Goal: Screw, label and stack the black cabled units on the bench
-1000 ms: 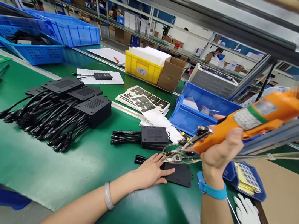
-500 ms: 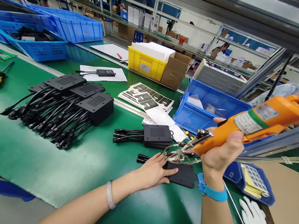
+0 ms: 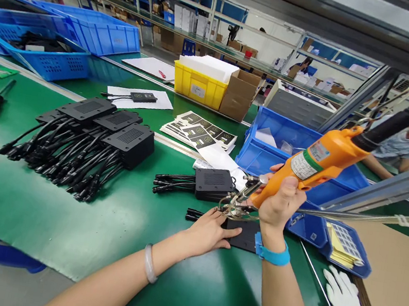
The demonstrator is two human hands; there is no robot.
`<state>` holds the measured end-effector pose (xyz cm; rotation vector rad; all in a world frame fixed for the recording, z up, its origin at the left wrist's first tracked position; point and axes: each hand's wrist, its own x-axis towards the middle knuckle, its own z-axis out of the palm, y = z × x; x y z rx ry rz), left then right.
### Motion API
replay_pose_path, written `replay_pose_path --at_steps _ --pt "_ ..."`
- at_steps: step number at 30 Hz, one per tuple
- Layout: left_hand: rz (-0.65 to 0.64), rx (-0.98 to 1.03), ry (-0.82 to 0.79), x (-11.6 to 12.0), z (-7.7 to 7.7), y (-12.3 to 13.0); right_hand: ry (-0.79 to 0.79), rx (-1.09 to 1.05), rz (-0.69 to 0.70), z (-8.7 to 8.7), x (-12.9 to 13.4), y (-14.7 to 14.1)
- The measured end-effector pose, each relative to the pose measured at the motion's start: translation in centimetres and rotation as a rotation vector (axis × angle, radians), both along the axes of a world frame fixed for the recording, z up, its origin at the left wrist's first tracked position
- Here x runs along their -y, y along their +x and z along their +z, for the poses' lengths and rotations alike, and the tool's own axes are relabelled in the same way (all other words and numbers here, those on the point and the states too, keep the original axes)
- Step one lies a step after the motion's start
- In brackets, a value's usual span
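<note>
My right hand (image 3: pixel 279 205) is wrapped round an orange power screwdriver (image 3: pixel 304 164), tilted with its metal tip end down and to the left. That tip end is over a black box (image 3: pixel 243 234) lying on the green table (image 3: pixel 111 242). Fingers spread, my left hand (image 3: pixel 210 232) lies flat on the same box and on its left side, close to the tip. The exact contact of the tip is hidden by tubing and fingers. Short black connectors stick out left of the box. Just behind it rests another black box with cables (image 3: pixel 214 182).
Stacked black boxes with cables (image 3: pixel 124 137) sit left of centre. Behind are printed cards (image 3: pixel 200 131), a yellow bin (image 3: pixel 195 89) and a blue bin (image 3: pixel 267 150). At right lie a white glove (image 3: pixel 349 305) and a blue tray (image 3: pixel 312 236). Another person's arm (image 3: pixel 378 166) shows far right.
My right hand and the orange screwdriver have moved left, and the tool stands more upright. My left hand stays on the box. More of the person at the right shows.
</note>
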<state>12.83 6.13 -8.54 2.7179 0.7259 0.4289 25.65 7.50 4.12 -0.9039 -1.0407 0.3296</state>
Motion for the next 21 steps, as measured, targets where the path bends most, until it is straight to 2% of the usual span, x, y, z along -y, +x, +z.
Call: replay_pose_path --at_steps 3,5,11,13,15,17,21 --pt "0.000 0.004 -0.005 0.0 0.0 -0.1 0.024 -0.001 -0.015 0.0 0.6 -0.2" --pt "-0.006 0.007 -0.011 0.0 0.2 -0.2 0.054 -0.007 -0.041 0.9 1.3 0.1" --pt "-0.007 0.034 -0.053 -0.1 0.6 -0.2 0.181 0.008 -0.233 6.5 3.8 1.7" --pt "0.015 0.048 -0.077 -0.3 0.6 -0.1 0.157 0.001 -0.232 7.4 4.5 1.8" --pt "0.047 0.066 -0.099 -0.4 0.7 0.0 0.089 -0.010 -0.203 7.1 5.0 1.6" --pt "0.070 0.088 -0.119 -0.4 0.7 0.1 0.026 -0.020 -0.158 6.0 5.2 1.3" --pt "0.087 0.134 -0.153 -0.3 0.9 0.1 0.065 -0.016 -0.179 4.0 5.1 1.0"
